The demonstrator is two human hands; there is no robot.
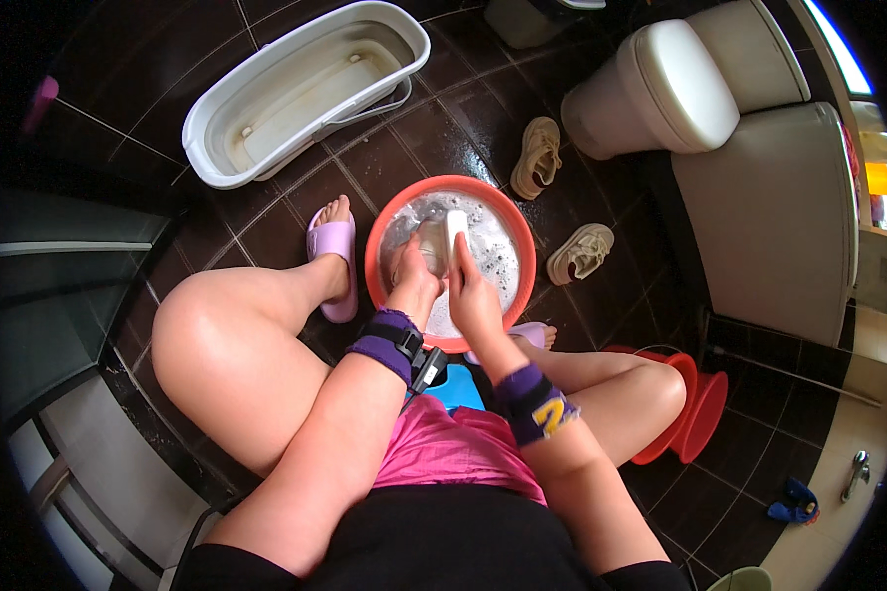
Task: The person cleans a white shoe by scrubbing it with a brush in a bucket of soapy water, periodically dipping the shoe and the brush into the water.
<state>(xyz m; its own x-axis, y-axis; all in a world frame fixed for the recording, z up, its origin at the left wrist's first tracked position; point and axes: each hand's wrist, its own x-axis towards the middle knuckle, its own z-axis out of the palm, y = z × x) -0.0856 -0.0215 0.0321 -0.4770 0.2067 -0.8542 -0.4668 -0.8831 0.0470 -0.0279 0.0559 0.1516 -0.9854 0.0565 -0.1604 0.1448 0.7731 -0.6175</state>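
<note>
Between my feet stands a round orange-red plastic basin (525, 244) of sudsy water. Above the suds my right hand (475, 288) grips a white brush (456, 223) with its long side upright, its bristles not visible. My left hand (412, 270) holds a pale, wet shoe (433, 247) against the left side of the brush; part of the shoe is hidden by my fingers and the brush. Two beige lace-up shoes lie on the dark tiles right of the basin, one (538, 159) farther off and one (581, 255) nearer.
A long white mop bucket (196, 140) stands at upper left. The toilet (636, 103) and a pale cabinet (769, 221) are at the right. Red basins (702, 421) lean beside my right knee. A blue stool (456, 388) is beneath me, and a glass door is on the left.
</note>
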